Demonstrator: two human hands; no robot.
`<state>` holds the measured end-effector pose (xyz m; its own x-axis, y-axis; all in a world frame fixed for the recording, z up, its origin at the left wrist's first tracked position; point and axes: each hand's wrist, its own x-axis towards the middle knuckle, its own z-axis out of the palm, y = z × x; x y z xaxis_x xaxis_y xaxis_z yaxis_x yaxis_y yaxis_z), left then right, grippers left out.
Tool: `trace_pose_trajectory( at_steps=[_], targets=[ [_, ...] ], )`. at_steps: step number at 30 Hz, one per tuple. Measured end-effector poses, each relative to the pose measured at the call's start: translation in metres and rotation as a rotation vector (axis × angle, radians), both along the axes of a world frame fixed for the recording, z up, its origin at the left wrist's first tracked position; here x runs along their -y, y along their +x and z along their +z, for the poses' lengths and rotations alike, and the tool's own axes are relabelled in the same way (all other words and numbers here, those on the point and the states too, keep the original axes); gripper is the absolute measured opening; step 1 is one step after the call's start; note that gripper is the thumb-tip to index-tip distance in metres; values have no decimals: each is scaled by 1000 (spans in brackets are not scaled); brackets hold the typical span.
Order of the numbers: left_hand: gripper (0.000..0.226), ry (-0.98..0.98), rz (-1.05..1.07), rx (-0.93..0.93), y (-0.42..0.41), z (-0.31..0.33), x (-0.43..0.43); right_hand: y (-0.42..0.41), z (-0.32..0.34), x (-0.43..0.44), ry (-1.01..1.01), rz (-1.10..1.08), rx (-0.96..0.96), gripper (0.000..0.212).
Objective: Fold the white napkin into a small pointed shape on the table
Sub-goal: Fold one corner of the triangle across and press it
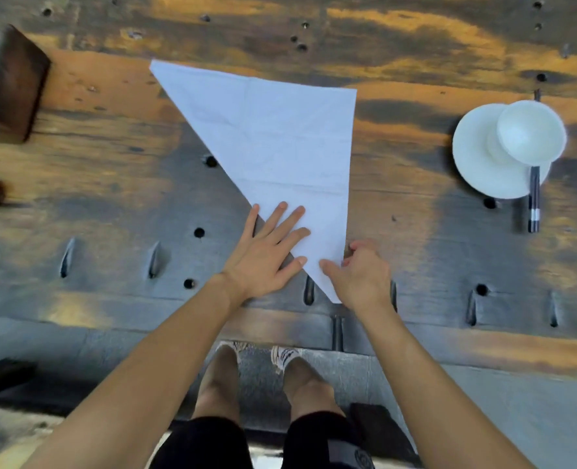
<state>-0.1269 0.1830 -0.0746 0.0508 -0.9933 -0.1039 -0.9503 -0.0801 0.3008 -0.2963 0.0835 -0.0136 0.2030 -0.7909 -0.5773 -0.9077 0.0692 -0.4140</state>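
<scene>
White napkin (273,143), a flat triangle on the worktop (94,184). Left hand (268,248) open, pressing; right hand (358,272) pinches the near corner. Uneven pulling could skew the layers.

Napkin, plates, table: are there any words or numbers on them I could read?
No readable text anywhere.
white napkin: blank, only creases.
plate and bowl: plain white.
chopsticks: pale bands, no letters.
round mark on the shorts: too blurred to read.
</scene>
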Motion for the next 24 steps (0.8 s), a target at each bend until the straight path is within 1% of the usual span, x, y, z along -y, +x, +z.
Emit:
trace_pose_trajectory(
  at_steps=[2, 3, 5, 7, 8, 10, 11, 12, 13, 16, 17, 19, 21, 22, 24],
  targets=[
    [51, 15, 39, 29, -8, 3, -6, 6, 8, -8, 87, -27, -17, 29],
    [50, 20, 72, 30, -13, 4, -9, 8, 13, -10, 110, -34, -12, 22],
    [51, 43, 121, 19, -19, 5, -12, 10, 15, -14, 138, -49, -3, 23],
    [53, 63, 133, 13, -23, 8, -15, 8, 15, -14, 163, -110, 14, 20],
    [54, 72, 134, 6, -23, 9, -16, 8, 18, -14, 184, -150, 34, 24],
    [55, 77, 131, -31, -20, 11, -16, 4, 21, -9, 246, -223, 105, 44],
    [55, 68, 129, -55, -18, 12, -16, 1, 21, -8, 271, -252, 149, 50],
    [55, 57, 129, -79, -15, 12, -17, -2, 22, -7, 301, -261, 175, 51],
    [55, 46, 126, -95, -12, 11, -18, -4, 23, -7, 324, -244, 175, 49],
    [57, 27, 106, -101, -7, 8, -20, -5, 18, -12, 302, -156, 89, 27],
    [58, 23, 100, -105, -6, 7, -21, -4, 16, -16, 284, -153, 71, 22],
    [60, 18, 96, -122, -6, 5, -23, 1, 17, -24, 247, -159, 37, 20],
    [60, 14, 97, -132, -6, 6, -23, 5, 18, -30, 203, -216, 25, 12],
    [60, 13, 94, -135, -5, 6, -22, 7, 19, -31, 197, -266, 36, 13],
    [61, 17, 87, -139, -2, 8, -21, 10, 21, -31, 250, -392, 122, 16]
  ],
)
